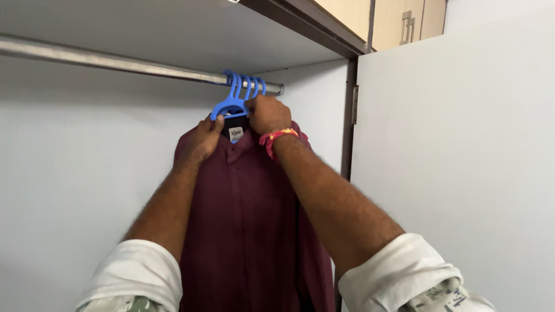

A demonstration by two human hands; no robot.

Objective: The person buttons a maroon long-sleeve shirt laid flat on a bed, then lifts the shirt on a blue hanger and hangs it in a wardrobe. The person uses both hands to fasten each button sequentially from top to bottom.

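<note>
Sleeves: white, rolled up on both forearms, nearest the camera.
Shirt: maroon, buttoned, hanging straight down inside the wardrobe.
Left hand: closed on the shirt's shoulder just under the hanger.
Right hand: gripping the blue hanger neck.
Care: support the shoulder; keep the hook square to the rod.

Hanging rail: one, metal, running across the top of the wardrobe. Blue plastic hangers: four hooks counted on the rail, bunched together at its right end. Shirt: one, maroon, buttoned, with one label at the collar. Hands: two, left hand and right hand. Wristband: one, red. Wardrobe door: one, open. Upper cupboard handles: two.
</note>
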